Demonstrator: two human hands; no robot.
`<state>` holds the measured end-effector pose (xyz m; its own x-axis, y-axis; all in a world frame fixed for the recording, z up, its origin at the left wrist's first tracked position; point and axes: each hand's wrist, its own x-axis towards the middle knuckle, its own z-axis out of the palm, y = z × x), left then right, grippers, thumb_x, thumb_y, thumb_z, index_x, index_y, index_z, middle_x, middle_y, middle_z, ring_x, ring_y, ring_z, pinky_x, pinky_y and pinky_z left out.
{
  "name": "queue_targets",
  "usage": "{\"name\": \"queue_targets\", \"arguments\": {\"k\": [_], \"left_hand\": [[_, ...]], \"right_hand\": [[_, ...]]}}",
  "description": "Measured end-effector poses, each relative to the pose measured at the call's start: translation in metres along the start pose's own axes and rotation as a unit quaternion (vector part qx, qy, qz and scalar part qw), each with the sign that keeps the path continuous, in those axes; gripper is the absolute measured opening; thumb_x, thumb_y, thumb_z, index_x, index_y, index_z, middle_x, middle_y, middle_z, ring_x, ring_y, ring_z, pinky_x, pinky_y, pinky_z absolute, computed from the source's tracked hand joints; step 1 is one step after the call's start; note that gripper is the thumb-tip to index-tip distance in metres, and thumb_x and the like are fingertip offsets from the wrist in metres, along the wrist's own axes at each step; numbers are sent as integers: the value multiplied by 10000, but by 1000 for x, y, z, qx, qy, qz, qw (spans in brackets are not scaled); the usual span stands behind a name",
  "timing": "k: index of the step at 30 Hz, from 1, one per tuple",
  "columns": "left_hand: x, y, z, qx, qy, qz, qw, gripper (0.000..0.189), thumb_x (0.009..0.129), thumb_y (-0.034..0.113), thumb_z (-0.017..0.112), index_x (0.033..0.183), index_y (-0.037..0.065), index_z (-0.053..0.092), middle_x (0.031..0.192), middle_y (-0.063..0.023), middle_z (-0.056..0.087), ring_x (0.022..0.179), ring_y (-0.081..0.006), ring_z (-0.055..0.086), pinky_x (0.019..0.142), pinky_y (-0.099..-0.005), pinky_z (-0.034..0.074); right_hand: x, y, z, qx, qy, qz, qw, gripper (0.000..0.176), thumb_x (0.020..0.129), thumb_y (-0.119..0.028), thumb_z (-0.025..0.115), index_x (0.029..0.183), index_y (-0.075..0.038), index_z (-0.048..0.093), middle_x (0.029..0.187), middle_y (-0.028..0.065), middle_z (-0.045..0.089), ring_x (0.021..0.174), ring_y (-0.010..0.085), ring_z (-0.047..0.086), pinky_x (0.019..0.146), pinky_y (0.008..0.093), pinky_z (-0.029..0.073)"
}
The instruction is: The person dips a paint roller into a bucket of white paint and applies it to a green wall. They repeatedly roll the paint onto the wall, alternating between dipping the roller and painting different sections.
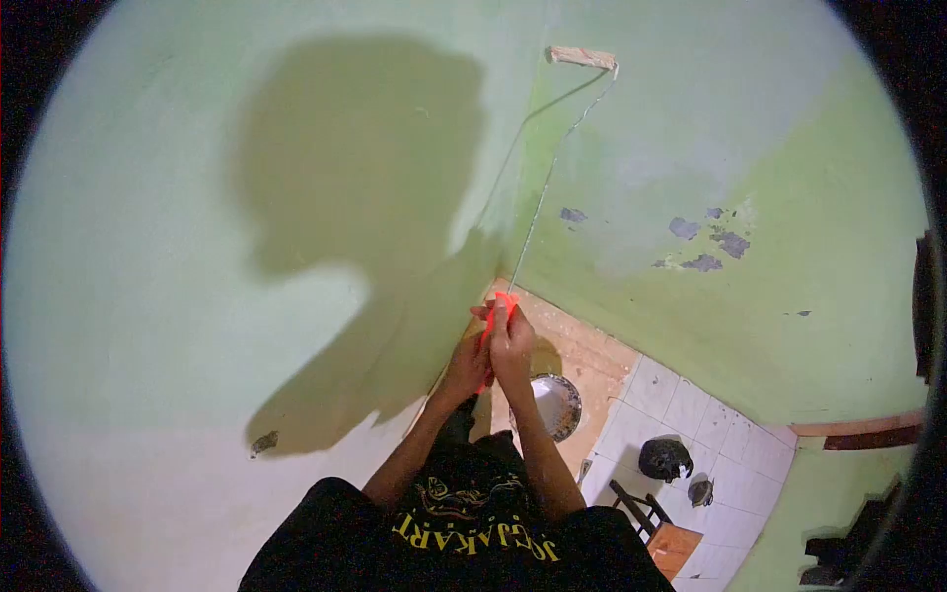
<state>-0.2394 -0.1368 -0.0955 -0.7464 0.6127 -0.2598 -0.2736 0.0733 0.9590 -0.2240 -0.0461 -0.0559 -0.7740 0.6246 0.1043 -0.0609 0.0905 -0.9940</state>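
Note:
Both hands are wrapped round the orange-red handle of a paint roller [584,58]. My left hand [468,365] grips the lower part of the handle, and my right hand [511,345] closes on it just above. From there a long thin wire frame runs up to the pale roller sleeve, which lies against the green wall [631,326] just right of the corner. Whitish paint covers part of that wall around the roller, and several grey patches show where its coat has flaked off. Below my right forearm stands a round basin [558,407] with white paint in it.
Brown sheeting [582,340] covers the floor by the corner, with white tiles [651,387] beyond. A black bag-like object [666,458], a small dark item [701,490] and a wooden stool [675,549] stand at the lower right. My shadow falls on the left wall [128,247].

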Motion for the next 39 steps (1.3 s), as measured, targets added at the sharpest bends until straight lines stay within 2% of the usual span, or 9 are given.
{"name": "queue_targets", "arguments": {"k": [9, 11, 18, 20, 30, 32, 33, 35, 39], "left_hand": [[72, -80, -35, -41, 47, -70, 996, 270, 896, 292, 483, 875, 31, 549, 650, -42, 558, 538, -137, 539, 475, -284, 420], [94, -105, -37, 153, 106, 112, 976, 247, 865, 247, 533, 940, 15, 573, 787, -89, 631, 691, -203, 599, 607, -322, 475], [92, -174, -34, 169, 107, 95, 975, 256, 816, 201, 588, 981, 6, 585, 891, -175, 649, 820, -232, 628, 693, -346, 476], [82, -220, -41, 42, 103, -21, 994, 217, 796, 180, 604, 912, -3, 599, 811, -163, 650, 761, -224, 626, 652, -355, 469], [61, -140, -30, 218, 138, 81, 963, 217, 787, 207, 603, 781, -9, 584, 654, -144, 596, 629, -158, 554, 567, -368, 441], [71, -105, -13, -259, 205, -65, 942, 234, 786, 212, 599, 761, -18, 565, 621, -144, 566, 613, -152, 526, 552, -362, 431], [79, -103, -17, -259, 204, -66, 942, 234, 786, 212, 599, 761, -18, 565, 621, -144, 566, 613, -152, 526, 552, -362, 431], [91, -107, -27, 155, 146, 63, 975, 251, 802, 226, 590, 749, -18, 555, 637, -140, 565, 633, -143, 528, 557, -339, 426], [121, -172, -47, 146, 62, 149, 976, 255, 808, 223, 580, 751, -24, 552, 645, -145, 571, 632, -148, 537, 548, -337, 419]], "right_hand": [[33, 79, 30, 89, -25, 117, 989, 309, 948, -273, 444, 901, 20, 530, 745, 141, 628, 667, 194, 617, 594, 314, 487], [44, 105, 37, -3, 16, 49, 999, 295, 937, -267, 461, 888, 17, 525, 688, 124, 594, 615, 205, 582, 552, 320, 459], [24, 178, 37, -106, 55, 33, 992, 292, 935, -239, 455, 824, 21, 526, 645, 110, 556, 594, 198, 539, 536, 327, 418], [7, 215, 40, -138, 41, 28, 989, 302, 940, -246, 439, 831, 23, 522, 666, 131, 552, 608, 245, 540, 556, 352, 417], [8, 129, 33, -73, 6, 66, 995, 306, 950, -272, 414, 841, 4, 492, 618, 128, 508, 567, 224, 516, 527, 343, 404], [19, 148, 35, -72, 8, 40, 997, 307, 948, -271, 415, 834, 1, 498, 608, 125, 520, 545, 230, 523, 501, 346, 399], [26, 143, 35, -72, 9, 41, 997, 307, 948, -271, 415, 834, 1, 498, 608, 125, 520, 545, 230, 523, 501, 346, 399], [45, 129, 36, -88, 35, 16, 995, 301, 946, -263, 414, 838, 1, 511, 589, 123, 526, 520, 245, 527, 482, 362, 396], [59, 160, 38, -127, 43, -5, 991, 292, 941, -249, 419, 842, 7, 519, 574, 127, 529, 504, 271, 534, 473, 363, 398]]}}
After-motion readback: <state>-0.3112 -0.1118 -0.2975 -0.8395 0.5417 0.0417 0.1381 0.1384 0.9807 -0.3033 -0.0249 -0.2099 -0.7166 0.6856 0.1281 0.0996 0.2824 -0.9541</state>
